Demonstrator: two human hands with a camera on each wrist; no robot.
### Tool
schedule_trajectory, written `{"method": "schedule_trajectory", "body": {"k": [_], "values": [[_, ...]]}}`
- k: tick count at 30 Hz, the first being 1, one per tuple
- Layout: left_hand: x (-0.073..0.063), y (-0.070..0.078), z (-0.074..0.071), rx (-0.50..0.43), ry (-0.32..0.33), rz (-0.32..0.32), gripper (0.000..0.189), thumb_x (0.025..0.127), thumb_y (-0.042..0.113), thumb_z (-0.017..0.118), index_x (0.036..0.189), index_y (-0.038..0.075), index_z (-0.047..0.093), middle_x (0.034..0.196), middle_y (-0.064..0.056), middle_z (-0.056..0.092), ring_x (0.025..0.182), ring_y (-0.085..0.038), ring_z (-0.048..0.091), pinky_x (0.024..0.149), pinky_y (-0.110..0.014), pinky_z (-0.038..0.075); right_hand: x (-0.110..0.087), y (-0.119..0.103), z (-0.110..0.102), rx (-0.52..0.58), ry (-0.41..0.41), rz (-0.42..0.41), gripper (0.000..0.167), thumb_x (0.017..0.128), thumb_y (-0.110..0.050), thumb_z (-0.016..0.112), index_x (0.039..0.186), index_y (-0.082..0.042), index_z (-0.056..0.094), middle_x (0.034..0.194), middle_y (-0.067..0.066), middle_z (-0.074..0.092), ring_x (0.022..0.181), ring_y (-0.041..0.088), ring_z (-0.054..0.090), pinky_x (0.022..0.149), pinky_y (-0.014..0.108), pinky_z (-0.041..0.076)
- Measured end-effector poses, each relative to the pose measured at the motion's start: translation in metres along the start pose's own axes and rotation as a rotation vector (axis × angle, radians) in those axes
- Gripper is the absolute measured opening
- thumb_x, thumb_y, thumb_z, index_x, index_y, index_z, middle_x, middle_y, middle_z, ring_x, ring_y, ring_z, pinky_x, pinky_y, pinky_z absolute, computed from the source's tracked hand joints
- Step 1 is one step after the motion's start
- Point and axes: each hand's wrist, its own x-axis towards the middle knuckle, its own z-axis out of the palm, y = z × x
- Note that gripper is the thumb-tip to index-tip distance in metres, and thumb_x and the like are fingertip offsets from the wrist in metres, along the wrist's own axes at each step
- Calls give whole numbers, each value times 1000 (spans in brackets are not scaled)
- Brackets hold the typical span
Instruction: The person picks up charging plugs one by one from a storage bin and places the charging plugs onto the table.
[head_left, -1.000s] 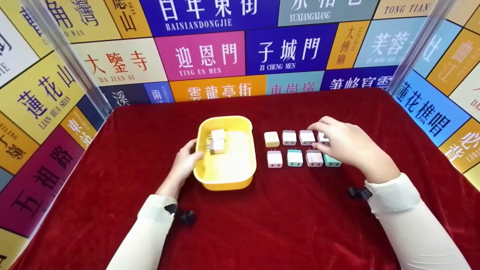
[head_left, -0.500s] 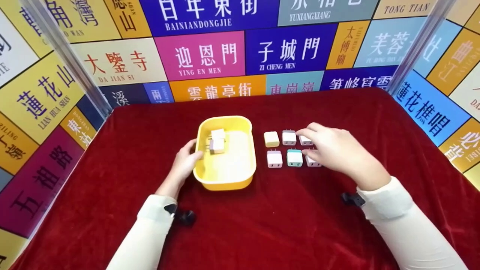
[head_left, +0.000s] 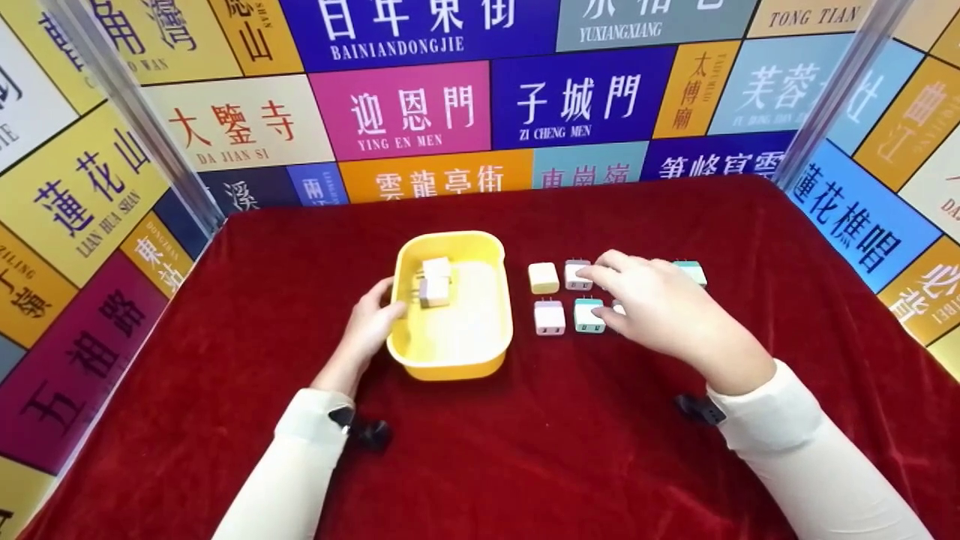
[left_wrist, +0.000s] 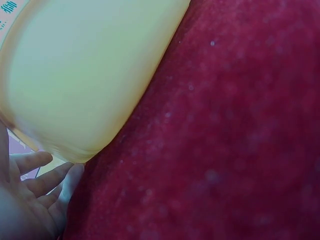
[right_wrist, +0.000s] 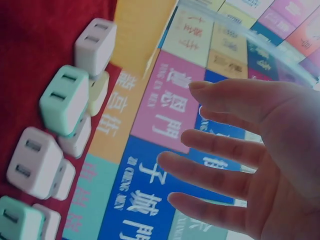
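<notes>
My left hand (head_left: 373, 319) holds the left wall of a yellow plastic bin (head_left: 450, 371), its thumb at the rim. In the left wrist view the fingers (left_wrist: 57, 175) touch the outside of the bin. Two white wall chargers (head_left: 433, 291) lie inside it. Right of the bin, two rows of USB wall chargers lie on the cloth. My right hand (head_left: 660, 304) hovers over them, fingers spread and holding nothing, as the right wrist view shows. Near its fingertips are a lilac-topped charger (head_left: 578, 275) and a teal-topped charger (head_left: 589, 316). The hand hides some chargers.
A yellow charger (head_left: 544, 278) and a pink charger (head_left: 549, 319) stand at the bin end of the rows. Another teal charger (head_left: 691, 272) shows behind my right hand. Dark red cloth (head_left: 525, 450) covers the table. A panel with colourful signs (head_left: 412, 112) rises behind.
My right hand has moved left along the rows toward the bin, uncovering a teal charger behind it. The bin, its chargers and my left hand have stayed in place.
</notes>
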Motion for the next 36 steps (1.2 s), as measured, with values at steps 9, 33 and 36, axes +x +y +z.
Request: {"method": "schedule_trajectory", "body": {"k": [9, 33, 36], "values": [[0, 0, -3, 7, 0, -3, 61, 95, 11, 57, 155, 7, 54, 138, -20, 65, 114, -29, 61, 98, -39, 50, 1, -20, -6, 26, 79, -108, 45, 88, -16, 85, 131, -7, 72, 126, 14, 68, 113, 35, 64, 88, 55, 54], [-1, -1, 1, -5, 8, 1, 60, 94, 10, 58, 154, 6, 55, 139, -20, 64, 117, -29, 60, 100, -40, 49, 45, -52, 11, 32, 1, -247, 43, 91, -20, 84, 132, -11, 72, 125, 10, 65, 111, 32, 64, 91, 49, 54], [-1, 0, -1, -3, 11, 6, 59, 94, 10, 58, 153, 6, 56, 137, -20, 65, 116, -29, 60, 99, -39, 49, 54, -59, 11, 37, 11, -283, 42, 91, -20, 84, 131, -11, 72, 123, 9, 66, 106, 31, 64, 88, 47, 55]]}}
